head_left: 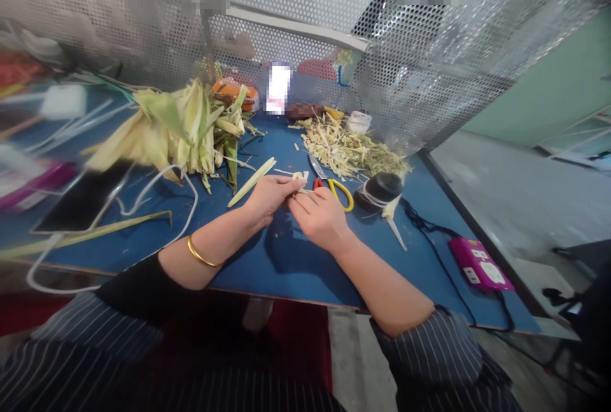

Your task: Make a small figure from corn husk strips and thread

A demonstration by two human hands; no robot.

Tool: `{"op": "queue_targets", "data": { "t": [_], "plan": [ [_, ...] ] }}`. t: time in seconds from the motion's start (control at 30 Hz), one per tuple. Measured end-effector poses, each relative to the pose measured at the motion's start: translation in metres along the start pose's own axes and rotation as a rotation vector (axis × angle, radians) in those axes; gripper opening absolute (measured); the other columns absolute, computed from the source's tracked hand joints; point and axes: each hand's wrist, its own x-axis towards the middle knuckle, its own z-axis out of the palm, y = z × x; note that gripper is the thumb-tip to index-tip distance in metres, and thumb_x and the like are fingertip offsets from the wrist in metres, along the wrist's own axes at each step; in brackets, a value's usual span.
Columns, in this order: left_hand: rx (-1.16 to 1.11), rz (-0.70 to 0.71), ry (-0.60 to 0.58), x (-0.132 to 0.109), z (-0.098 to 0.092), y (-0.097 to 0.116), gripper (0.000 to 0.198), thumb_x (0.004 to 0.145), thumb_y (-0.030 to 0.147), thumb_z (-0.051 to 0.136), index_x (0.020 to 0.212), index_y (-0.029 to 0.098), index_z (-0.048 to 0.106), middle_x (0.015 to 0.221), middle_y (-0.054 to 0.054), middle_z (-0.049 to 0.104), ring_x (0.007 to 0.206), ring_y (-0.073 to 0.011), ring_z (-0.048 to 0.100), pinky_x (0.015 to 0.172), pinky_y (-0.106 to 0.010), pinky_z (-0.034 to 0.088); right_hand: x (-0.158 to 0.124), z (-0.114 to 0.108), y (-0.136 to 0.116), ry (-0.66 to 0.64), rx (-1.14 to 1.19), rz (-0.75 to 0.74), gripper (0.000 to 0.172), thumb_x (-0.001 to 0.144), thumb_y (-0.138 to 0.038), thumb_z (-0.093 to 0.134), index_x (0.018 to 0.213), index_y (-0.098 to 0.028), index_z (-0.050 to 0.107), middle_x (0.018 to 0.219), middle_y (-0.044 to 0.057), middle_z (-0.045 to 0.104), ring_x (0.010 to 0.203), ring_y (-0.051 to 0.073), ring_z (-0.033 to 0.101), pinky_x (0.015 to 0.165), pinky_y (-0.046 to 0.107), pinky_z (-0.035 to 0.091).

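Note:
A small pale piece of corn husk [300, 176] is pinched between my two hands over the blue table. My left hand [272, 197] is closed, its thumb and fingertips on the piece. My right hand [321, 218] meets it from the other side, fingers curled against the same piece, partly hiding it. Just behind my right hand lie scissors [342, 195] with red and yellow handles, blades pointing away. To the left of my left hand rests a loose husk strip [251, 183]. A black spool of thread [380, 192] stands right of the scissors.
A heap of corn husks [184, 125] lies at the back left, and a pile of small husk pieces [351, 148] at the back right. A dark tablet-like device [81, 198] with a white cable is at left. A magenta packet [480, 263] sits at right. Perforated metal panels [296, 30] stand behind.

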Motion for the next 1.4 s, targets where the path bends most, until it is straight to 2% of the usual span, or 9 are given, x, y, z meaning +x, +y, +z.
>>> {"op": "queue_targets", "data": {
  "t": [0.23, 0.57, 0.77, 0.97, 1.03, 1.13, 1.2, 1.3, 1.4],
  "plan": [
    [-0.007, 0.018, 0.082, 0.004, -0.004, 0.002, 0.021, 0.064, 0.031, 0.080, 0.069, 0.013, 0.069, 0.059, -0.002, 0.063, 0.057, -0.0101, 0.057, 0.058, -0.024, 0.046, 0.001, 0.000, -0.010, 0.062, 0.146, -0.015, 0.025, 0.091, -0.010, 0.045, 0.075, -0.017, 0.063, 0.065, 0.001, 0.057, 0.059, 0.014, 0.043, 0.066, 0.032, 0.033],
    [-0.009, 0.011, -0.157, 0.003, -0.012, 0.012, 0.014, 0.068, 0.022, 0.077, 0.076, 0.012, 0.071, 0.068, -0.001, 0.066, 0.061, -0.0074, 0.058, 0.061, -0.019, 0.046, -0.002, -0.001, -0.002, 0.163, 0.345, 0.257, 0.016, 0.091, -0.024, 0.054, 0.082, -0.019, 0.066, 0.075, 0.001, 0.068, 0.070, 0.013, 0.058, 0.071, 0.030, 0.039],
    [-0.035, 0.000, 0.002, 0.002, -0.008, 0.018, 0.006, 0.073, 0.013, 0.072, 0.075, 0.010, 0.068, 0.074, -0.005, 0.071, 0.060, -0.0089, 0.064, 0.066, -0.023, 0.052, -0.003, 0.001, -0.005, 0.126, 0.362, 0.120, 0.017, 0.091, -0.019, 0.053, 0.082, -0.019, 0.066, 0.072, -0.001, 0.068, 0.064, 0.011, 0.056, 0.068, 0.030, 0.037],
    [-0.004, 0.039, -0.012, 0.002, -0.007, 0.014, 0.017, 0.072, 0.018, 0.075, 0.085, 0.009, 0.070, 0.075, -0.007, 0.071, 0.060, -0.0095, 0.064, 0.066, -0.025, 0.054, -0.003, -0.002, -0.006, 0.099, 0.421, 0.050, 0.015, 0.093, -0.022, 0.051, 0.091, -0.020, 0.066, 0.078, 0.001, 0.071, 0.068, 0.013, 0.058, 0.071, 0.031, 0.040],
    [0.034, 0.083, -0.014, 0.001, -0.007, 0.014, 0.018, 0.070, 0.020, 0.077, 0.083, 0.009, 0.071, 0.079, -0.007, 0.071, 0.061, -0.0091, 0.063, 0.066, -0.025, 0.053, -0.002, -0.008, -0.003, 0.141, 0.468, 0.146, 0.015, 0.092, -0.027, 0.053, 0.099, -0.021, 0.064, 0.082, 0.002, 0.071, 0.075, 0.015, 0.062, 0.075, 0.032, 0.042],
    [0.066, 0.144, -0.026, -0.002, -0.006, 0.017, 0.018, 0.066, 0.021, 0.079, 0.076, 0.010, 0.071, 0.098, -0.010, 0.070, 0.065, -0.0087, 0.063, 0.069, -0.027, 0.054, -0.002, -0.013, 0.008, 0.240, 0.448, 0.520, 0.021, 0.089, -0.033, 0.058, 0.105, -0.020, 0.063, 0.092, 0.007, 0.069, 0.090, 0.020, 0.062, 0.082, 0.035, 0.043],
    [0.062, 0.144, -0.037, -0.003, -0.006, 0.019, 0.017, 0.065, 0.021, 0.078, 0.075, 0.010, 0.071, 0.104, -0.010, 0.069, 0.067, -0.0087, 0.063, 0.072, -0.028, 0.054, -0.003, -0.011, 0.014, 0.200, 0.467, 0.708, 0.019, 0.088, -0.035, 0.058, 0.099, -0.020, 0.064, 0.093, 0.007, 0.068, 0.089, 0.021, 0.061, 0.079, 0.034, 0.043],
    [0.066, 0.099, -0.050, -0.003, -0.006, 0.020, 0.018, 0.068, 0.024, 0.076, 0.079, 0.010, 0.071, 0.093, -0.009, 0.069, 0.065, -0.0090, 0.062, 0.070, -0.029, 0.053, -0.005, -0.004, 0.019, 0.049, 0.602, 0.753, 0.017, 0.090, -0.033, 0.054, 0.082, -0.021, 0.063, 0.074, 0.001, 0.064, 0.069, 0.016, 0.057, 0.068, 0.029, 0.040],
    [0.120, 0.110, -0.065, -0.001, -0.006, 0.015, 0.022, 0.067, 0.028, 0.077, 0.079, 0.012, 0.070, 0.083, -0.007, 0.068, 0.064, -0.0093, 0.060, 0.063, -0.026, 0.050, -0.005, 0.000, 0.015, 0.016, 0.651, 0.757, 0.020, 0.090, -0.029, 0.052, 0.073, -0.020, 0.059, 0.063, -0.002, 0.058, 0.061, 0.013, 0.051, 0.063, 0.027, 0.036]
  ]
}}
